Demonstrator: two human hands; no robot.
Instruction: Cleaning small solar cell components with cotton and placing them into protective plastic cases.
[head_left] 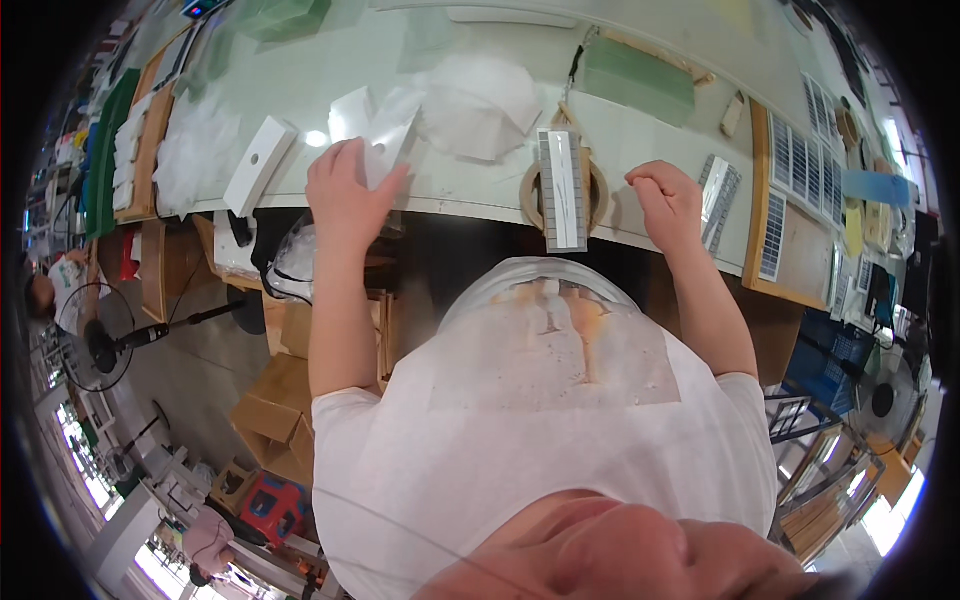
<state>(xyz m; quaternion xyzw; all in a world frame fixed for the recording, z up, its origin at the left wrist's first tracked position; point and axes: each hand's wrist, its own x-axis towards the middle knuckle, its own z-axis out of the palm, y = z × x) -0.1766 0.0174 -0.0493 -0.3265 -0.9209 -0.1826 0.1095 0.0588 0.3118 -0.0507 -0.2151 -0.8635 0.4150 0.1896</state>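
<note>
My left hand (345, 190) is at the front of the table, closed round the near end of a white box (392, 140) with a small hole, thumb on one side and fingers on the other. Just behind it leans another white piece (350, 112). My right hand (668, 205) is curled above the front edge, and whatever its fingers hold, if anything, is hidden. Between my hands a grey strip (563, 190) with a pale middle rests across a round tan ring (598, 190) and juts past the edge. A similar strip (718, 200) lies right of my right hand.
A long white box (260, 165) lies at the left, near a heap of white wrapping (198, 150). Thin white sheets (480, 105) lie behind my left hand. A green block (638, 80) stands at the back right. A wooden tray of strips (780, 200) borders the right side.
</note>
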